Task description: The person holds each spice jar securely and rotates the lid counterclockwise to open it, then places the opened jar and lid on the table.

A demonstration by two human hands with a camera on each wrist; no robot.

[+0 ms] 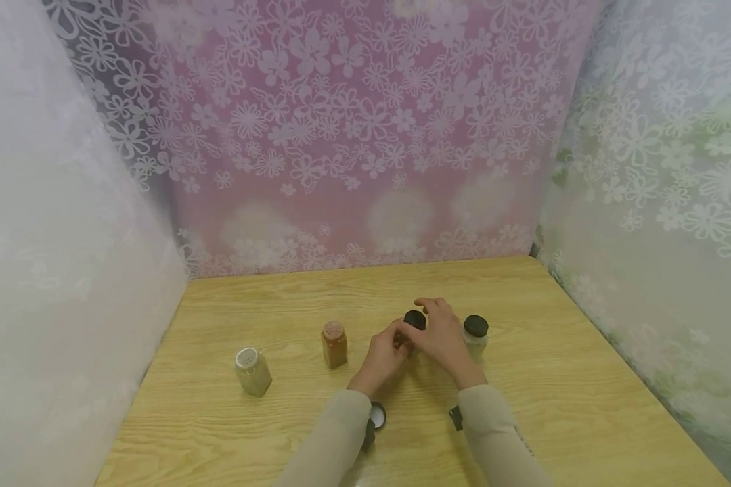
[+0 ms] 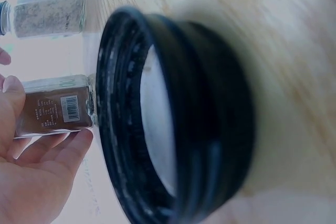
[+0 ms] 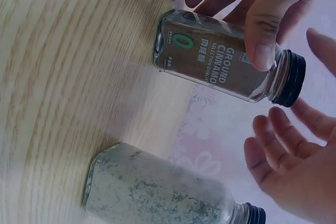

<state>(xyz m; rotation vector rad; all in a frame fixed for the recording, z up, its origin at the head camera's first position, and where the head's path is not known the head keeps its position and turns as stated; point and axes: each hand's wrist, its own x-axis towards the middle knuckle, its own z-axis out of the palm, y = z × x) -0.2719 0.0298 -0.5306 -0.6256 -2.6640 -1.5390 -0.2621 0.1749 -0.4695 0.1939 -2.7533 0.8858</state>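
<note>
In the right wrist view, a glass spice jar labelled ground cinnamon (image 3: 210, 59) stands on the table with its black cap (image 3: 290, 78) on. My left hand (image 1: 380, 358) grips the jar's body, thumb along one face and fingers behind. My right hand (image 1: 443, 336) is beside the cap, its fingers loosely bent and spread around it without closing. Brown powder fills the jar (image 2: 58, 106), and a barcode shows in the left wrist view. To the right stands a second capped jar (image 1: 476, 331) with pale, green-flecked contents (image 3: 157, 187).
Left of my hands, an orange-brown jar (image 1: 335, 345) and a pale jar (image 1: 253, 372) stand uncapped with shaker tops showing. A loose black cap (image 2: 220, 114) with a white liner lies near my left forearm. Flowered curtains (image 1: 365, 135) surround the wooden table (image 1: 268, 304).
</note>
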